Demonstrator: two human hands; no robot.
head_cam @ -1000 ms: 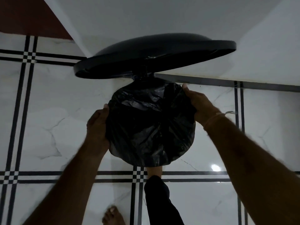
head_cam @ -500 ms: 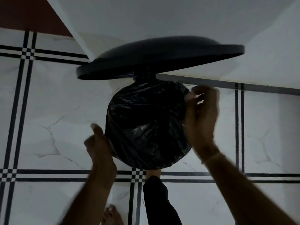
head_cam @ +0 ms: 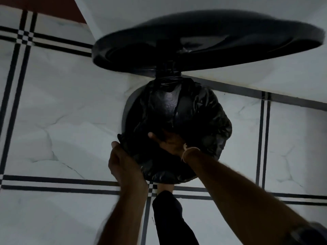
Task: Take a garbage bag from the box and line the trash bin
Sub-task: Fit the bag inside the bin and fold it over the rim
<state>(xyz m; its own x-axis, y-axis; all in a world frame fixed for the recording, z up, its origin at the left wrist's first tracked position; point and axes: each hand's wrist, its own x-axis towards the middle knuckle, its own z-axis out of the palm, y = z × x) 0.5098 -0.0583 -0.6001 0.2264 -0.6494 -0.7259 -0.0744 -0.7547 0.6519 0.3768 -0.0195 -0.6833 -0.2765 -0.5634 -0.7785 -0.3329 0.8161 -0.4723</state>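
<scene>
Our right hand now reaches into the bag, fingers hidden, grip unreadable; a second ago it held the far rim. Left hand has slid to the near edge, clenched on plastic there. Bag sits over the bin mouth, so we're seating it inside. Lid stands open, blurred. Box unseen.

1. No text, label, brand, number or sign can be read anywhere in the dim, blurred view
</scene>
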